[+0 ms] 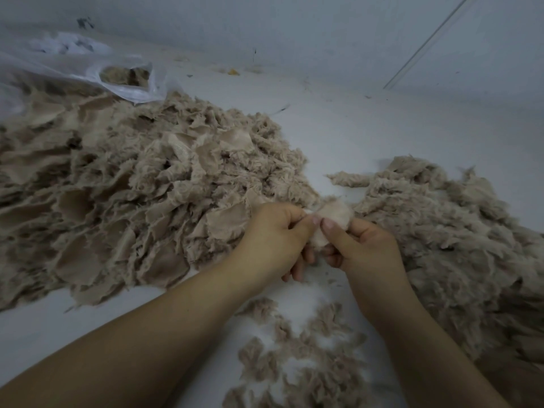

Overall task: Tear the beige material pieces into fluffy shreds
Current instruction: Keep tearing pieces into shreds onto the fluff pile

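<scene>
A small beige material piece (pixel 334 214) is held up between both hands at the middle of the view. My left hand (pixel 273 237) pinches its left edge with thumb and curled fingers. My right hand (pixel 362 245) pinches its right side, thumb pressed on top. A big heap of flat and frayed beige pieces (pixel 132 187) spreads over the left. A heap of fluffy shreds (pixel 447 231) lies on the right. Loose shreds (pixel 294 357) are scattered on the white surface below my hands.
A clear plastic bag (pixel 88 69) holding more beige material lies at the back left. A pale wall (pixel 323 30) rises behind the white surface, with small bits of debris (pixel 234 72) along its base.
</scene>
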A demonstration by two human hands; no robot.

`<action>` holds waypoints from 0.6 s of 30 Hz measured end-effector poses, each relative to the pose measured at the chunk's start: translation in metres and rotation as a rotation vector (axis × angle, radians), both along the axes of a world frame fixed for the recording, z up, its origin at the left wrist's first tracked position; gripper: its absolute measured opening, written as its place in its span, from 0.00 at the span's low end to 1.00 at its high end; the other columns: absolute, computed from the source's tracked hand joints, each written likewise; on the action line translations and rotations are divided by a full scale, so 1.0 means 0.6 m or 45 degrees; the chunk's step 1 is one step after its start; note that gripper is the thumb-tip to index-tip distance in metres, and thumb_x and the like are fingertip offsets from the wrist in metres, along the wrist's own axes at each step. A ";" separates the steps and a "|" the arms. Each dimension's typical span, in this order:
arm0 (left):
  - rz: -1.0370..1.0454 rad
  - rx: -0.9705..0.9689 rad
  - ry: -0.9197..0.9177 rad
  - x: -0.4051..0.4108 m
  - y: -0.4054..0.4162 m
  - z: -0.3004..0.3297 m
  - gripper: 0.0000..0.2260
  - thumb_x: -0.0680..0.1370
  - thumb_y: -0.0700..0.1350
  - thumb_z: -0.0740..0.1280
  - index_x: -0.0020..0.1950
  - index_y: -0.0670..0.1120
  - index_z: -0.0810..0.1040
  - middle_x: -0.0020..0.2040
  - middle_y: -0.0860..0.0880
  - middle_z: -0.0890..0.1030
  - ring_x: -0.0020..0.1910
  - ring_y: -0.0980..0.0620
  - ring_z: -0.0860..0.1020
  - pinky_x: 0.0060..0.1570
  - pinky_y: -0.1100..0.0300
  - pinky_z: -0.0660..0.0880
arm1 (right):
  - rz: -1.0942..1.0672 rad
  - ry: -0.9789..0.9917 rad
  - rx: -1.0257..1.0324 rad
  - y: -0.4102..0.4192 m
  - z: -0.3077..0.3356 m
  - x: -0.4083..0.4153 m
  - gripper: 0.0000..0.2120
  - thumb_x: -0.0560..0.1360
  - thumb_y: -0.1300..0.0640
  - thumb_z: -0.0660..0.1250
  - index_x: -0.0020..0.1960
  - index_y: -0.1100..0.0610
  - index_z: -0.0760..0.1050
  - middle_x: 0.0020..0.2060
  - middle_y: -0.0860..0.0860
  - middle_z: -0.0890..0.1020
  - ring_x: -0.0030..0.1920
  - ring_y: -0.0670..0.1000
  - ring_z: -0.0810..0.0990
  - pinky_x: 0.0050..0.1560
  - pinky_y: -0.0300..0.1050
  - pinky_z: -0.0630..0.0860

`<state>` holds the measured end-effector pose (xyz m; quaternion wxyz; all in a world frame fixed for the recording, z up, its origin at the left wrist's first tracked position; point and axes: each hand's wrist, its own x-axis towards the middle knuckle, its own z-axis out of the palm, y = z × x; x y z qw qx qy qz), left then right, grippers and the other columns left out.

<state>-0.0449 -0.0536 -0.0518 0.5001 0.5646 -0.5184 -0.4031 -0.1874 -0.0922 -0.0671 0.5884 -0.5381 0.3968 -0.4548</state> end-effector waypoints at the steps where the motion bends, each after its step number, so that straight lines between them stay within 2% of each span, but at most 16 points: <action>1: 0.008 -0.005 -0.041 0.001 0.000 0.000 0.16 0.82 0.44 0.62 0.37 0.38 0.76 0.24 0.48 0.77 0.16 0.51 0.71 0.18 0.65 0.65 | -0.047 0.011 0.016 -0.004 -0.003 -0.001 0.08 0.77 0.55 0.71 0.44 0.58 0.85 0.30 0.51 0.81 0.29 0.46 0.77 0.33 0.37 0.76; 6: 0.151 -0.031 -0.025 0.005 -0.003 0.003 0.18 0.83 0.43 0.61 0.32 0.42 0.72 0.20 0.49 0.72 0.15 0.52 0.66 0.19 0.67 0.62 | -0.119 0.030 0.025 -0.008 -0.005 0.002 0.13 0.79 0.55 0.70 0.36 0.53 0.84 0.25 0.49 0.75 0.26 0.45 0.70 0.28 0.36 0.71; 9: 0.224 -0.011 0.021 0.009 -0.003 0.008 0.18 0.83 0.42 0.61 0.33 0.40 0.74 0.22 0.45 0.71 0.15 0.52 0.64 0.18 0.66 0.61 | -0.186 -0.046 0.088 -0.012 -0.004 0.001 0.16 0.79 0.57 0.69 0.33 0.53 0.84 0.24 0.49 0.74 0.25 0.44 0.70 0.26 0.35 0.68; 10: 0.130 0.028 0.053 0.017 -0.002 0.013 0.17 0.82 0.41 0.63 0.33 0.39 0.76 0.23 0.44 0.72 0.15 0.52 0.64 0.17 0.66 0.60 | -0.193 -0.091 0.122 -0.014 -0.002 0.000 0.16 0.79 0.57 0.69 0.34 0.53 0.85 0.24 0.49 0.74 0.25 0.44 0.69 0.25 0.35 0.67; 11: -0.083 0.097 0.063 0.027 0.001 0.023 0.15 0.80 0.40 0.65 0.34 0.39 0.78 0.24 0.43 0.73 0.16 0.52 0.65 0.18 0.66 0.61 | -0.186 -0.111 0.138 -0.015 -0.002 0.000 0.16 0.79 0.58 0.69 0.33 0.53 0.85 0.24 0.49 0.73 0.25 0.44 0.67 0.25 0.36 0.66; 13: -0.685 0.267 -0.085 0.045 0.011 0.047 0.09 0.76 0.42 0.68 0.38 0.41 0.83 0.29 0.46 0.81 0.19 0.53 0.72 0.19 0.66 0.67 | -0.157 -0.048 0.114 -0.016 -0.004 -0.001 0.18 0.78 0.58 0.70 0.30 0.54 0.81 0.24 0.49 0.72 0.25 0.45 0.66 0.25 0.36 0.66; 14: -0.874 0.294 -0.190 0.048 0.015 0.051 0.08 0.76 0.45 0.70 0.40 0.43 0.85 0.30 0.48 0.82 0.20 0.53 0.74 0.21 0.66 0.70 | -0.141 -0.008 0.099 -0.015 -0.005 0.000 0.17 0.77 0.58 0.71 0.29 0.54 0.79 0.23 0.50 0.72 0.25 0.46 0.67 0.25 0.37 0.67; 15: -0.880 0.293 -0.275 0.045 0.015 0.052 0.10 0.75 0.49 0.71 0.39 0.44 0.85 0.29 0.49 0.82 0.20 0.53 0.74 0.23 0.64 0.70 | -0.122 0.008 0.096 -0.014 -0.006 0.001 0.17 0.76 0.58 0.72 0.29 0.53 0.77 0.24 0.51 0.72 0.26 0.48 0.68 0.27 0.40 0.69; 16: -0.709 0.260 -0.345 0.038 0.011 0.049 0.14 0.74 0.53 0.73 0.36 0.44 0.83 0.26 0.49 0.79 0.20 0.53 0.72 0.23 0.63 0.69 | -0.102 -0.003 0.108 -0.013 -0.007 0.000 0.16 0.75 0.58 0.73 0.29 0.53 0.76 0.25 0.53 0.72 0.27 0.50 0.69 0.29 0.42 0.71; 18: -0.163 -0.026 -0.462 0.028 -0.001 0.028 0.19 0.71 0.55 0.76 0.32 0.41 0.75 0.25 0.48 0.74 0.21 0.53 0.69 0.23 0.60 0.66 | -0.060 -0.043 0.107 -0.013 -0.006 0.000 0.14 0.74 0.59 0.74 0.31 0.54 0.75 0.27 0.55 0.71 0.26 0.49 0.68 0.29 0.41 0.71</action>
